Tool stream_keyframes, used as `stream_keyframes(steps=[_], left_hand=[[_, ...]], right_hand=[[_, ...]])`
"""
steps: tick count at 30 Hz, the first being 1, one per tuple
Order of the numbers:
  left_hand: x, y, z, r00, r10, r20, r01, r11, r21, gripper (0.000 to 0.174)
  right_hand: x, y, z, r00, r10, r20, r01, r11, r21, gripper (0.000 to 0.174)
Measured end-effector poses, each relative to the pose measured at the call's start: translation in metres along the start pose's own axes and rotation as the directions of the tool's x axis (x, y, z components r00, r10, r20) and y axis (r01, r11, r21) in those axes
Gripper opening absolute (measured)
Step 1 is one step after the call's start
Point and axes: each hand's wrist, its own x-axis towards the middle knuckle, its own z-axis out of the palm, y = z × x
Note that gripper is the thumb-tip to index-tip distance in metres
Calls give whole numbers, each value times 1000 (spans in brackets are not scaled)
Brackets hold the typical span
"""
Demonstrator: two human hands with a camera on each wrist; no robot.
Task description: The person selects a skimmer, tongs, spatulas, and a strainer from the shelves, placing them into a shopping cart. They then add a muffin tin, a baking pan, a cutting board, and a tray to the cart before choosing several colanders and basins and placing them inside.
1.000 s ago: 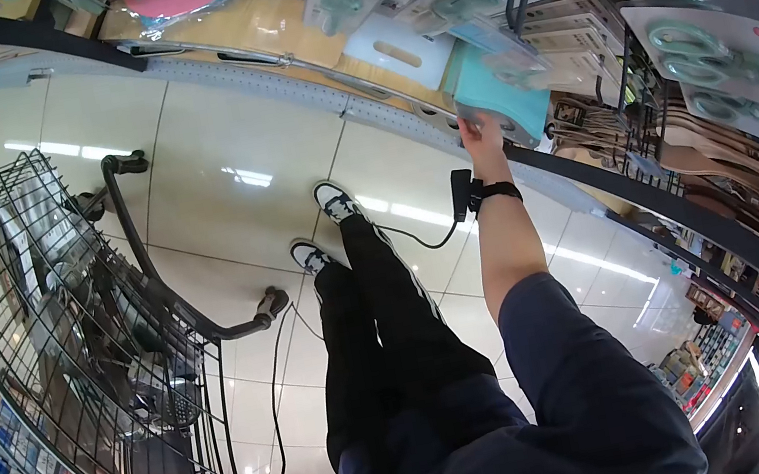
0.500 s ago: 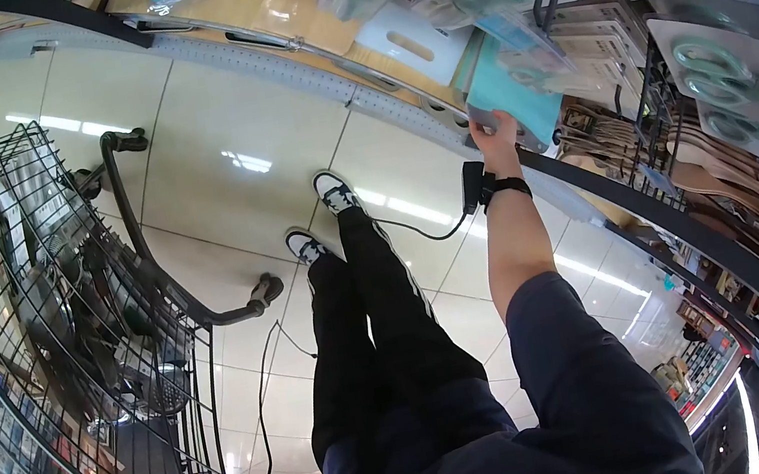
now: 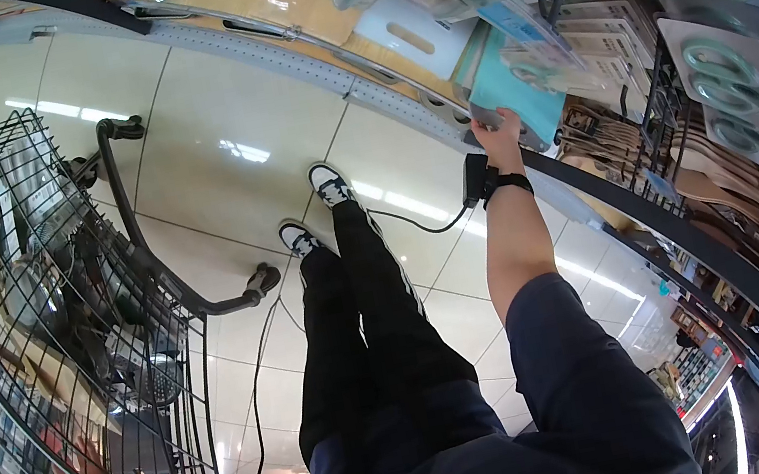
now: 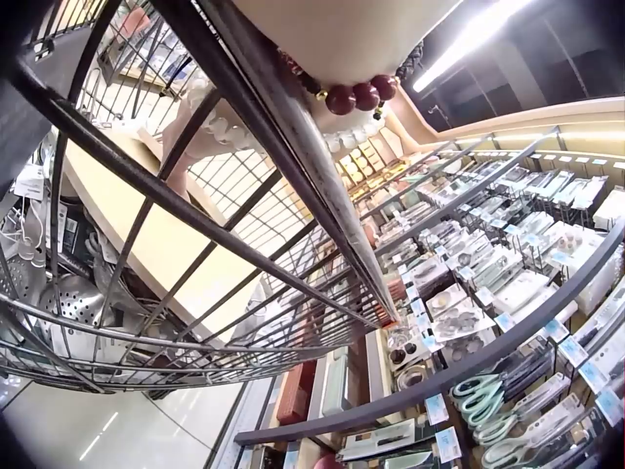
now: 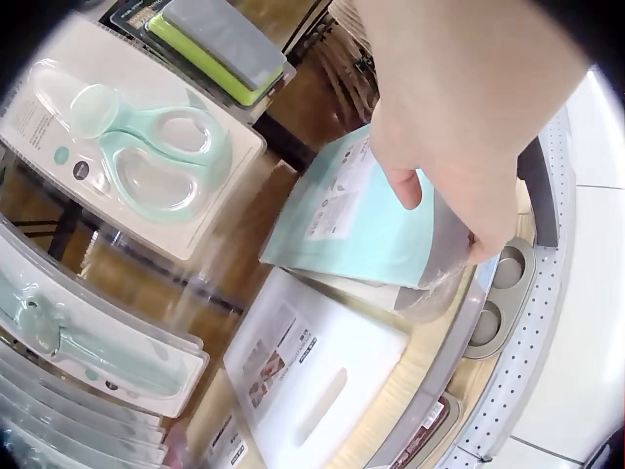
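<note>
At the shelf, my right hand (image 5: 464,166) grips the grey end of a turquoise cutting board (image 5: 366,230) in clear wrap, thumb over its top face. The board lies tilted over a white cutting board (image 5: 303,366) with a slot handle. My left hand (image 4: 200,142), wearing beaded bracelets, reaches into the wire cart (image 3: 83,340). Its fingers hold the upper edge of a tan wooden cutting board (image 4: 146,234), partly hidden behind the wires. In the head view, the cart's wires and the sleeve side cover most of that hand.
Metal utensils, including a perforated ladle (image 4: 73,303), fill the cart. Packaged mint scissors (image 5: 161,156) hang above the boards, and wooden spatulas (image 3: 706,189) stand beside them. A muffin tin (image 5: 503,293) sits under the shelf edge. A black cable (image 3: 258,411) trails across the floor.
The tan cutting board now shows upright inside the cart, where utensils showed before. My right hand stays at the turquoise board's grey end, its fingers shifted slightly, while the head view has drifted.
</note>
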Motion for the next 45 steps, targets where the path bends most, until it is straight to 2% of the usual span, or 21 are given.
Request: stream_keyframes(steps=[2, 6, 9, 15, 17, 21, 22, 23, 24, 26, 27, 29, 30, 32, 33, 35, 36, 38, 39, 41, 45], left_hand=[[16, 0, -13, 996, 21, 90, -22, 1000, 6, 38], [12, 1, -9, 998, -44, 39, 44, 999, -10, 34], [2, -1, -1, 999, -24, 23, 24, 1000, -8, 34], [-28, -3, 21, 1000, -13, 2, 13, 999, 31, 32], [-28, -4, 21, 1000, -6, 29, 4, 999, 48, 33], [-26, -4, 19, 999, -20, 43, 19, 1000, 11, 37], [-31, -5, 22, 999, -12, 35, 10, 999, 35, 39], [-30, -5, 20, 999, -14, 34, 13, 999, 32, 39], [-27, -5, 17, 998, -19, 64, 16, 999, 34, 40], [-19, -4, 9, 993, -25, 115, 19, 999, 51, 41], [-12, -3, 5, 994, -21, 110, 15, 998, 53, 41], [-4, -2, 2, 995, -103, -6, 102, 995, -9, 44], [-6, -5, -1, 994, -26, 104, 18, 997, 74, 47], [0, -5, -5, 993, -41, 111, 33, 997, 74, 49], [2, -5, -7, 991, -55, 118, 47, 996, 71, 52], [-4, -5, -3, 993, -59, 107, 55, 998, 40, 54], [-9, -5, 1, 993, -63, 99, 62, 998, 12, 57], [-15, -4, 8, 992, -78, 95, 79, 997, -7, 58], [-18, -4, 10, 992, -90, 92, 92, 995, -26, 59], [-22, -5, 13, 992, -84, 97, 87, 996, -26, 59], [-32, -6, 21, 995, -29, 91, 32, 999, -36, 57]], right_hand=[[-2, 2, 0, 999, -30, -17, 30, 1000, -6, 42], [-3, 0, -5, 998, -47, 47, 48, 999, -14, 52], [2, 0, -8, 1000, 20, 11, -20, 998, 54, 46], [-9, 5, -10, 996, -70, 47, 66, 995, 74, 43], [-10, 3, -10, 989, -149, -21, 149, 988, 40, 39], [-19, -9, -12, 991, -122, -56, 125, 991, 52, 39], [-28, -3, -20, 947, -230, 225, 262, 957, -124, 41], [-34, 1, -24, 826, -260, 500, 425, 870, -249, 43], [-22, 1, -25, 824, -258, 504, 425, 870, -251, 43], [-3, 10, -24, 694, -358, 625, 686, 593, -422, 50], [0, 15, -24, 697, -352, 624, 681, 596, -425, 50], [0, 21, -24, 680, -402, 613, 730, 448, -516, 46], [-4, 23, -21, 668, -428, 609, 744, 368, -557, 45], [-13, 26, -14, 634, -474, 610, 752, 197, -629, 42], [-30, 27, -11, 635, -472, 612, 752, 195, -629, 42], [-76, 27, -5, 486, -450, 749, 789, -143, -597, 45], [-67, 23, -7, 486, -449, 750, 789, -145, -598, 45], [-48, 13, -9, 783, -308, 540, 614, 520, -594, 52], [-48, 13, -8, 783, -309, 540, 615, 518, -595, 52], [-49, 14, -4, 774, -263, 576, 567, 693, -445, 56], [-45, 17, 11, 764, -345, 545, 610, 663, -435, 49]])
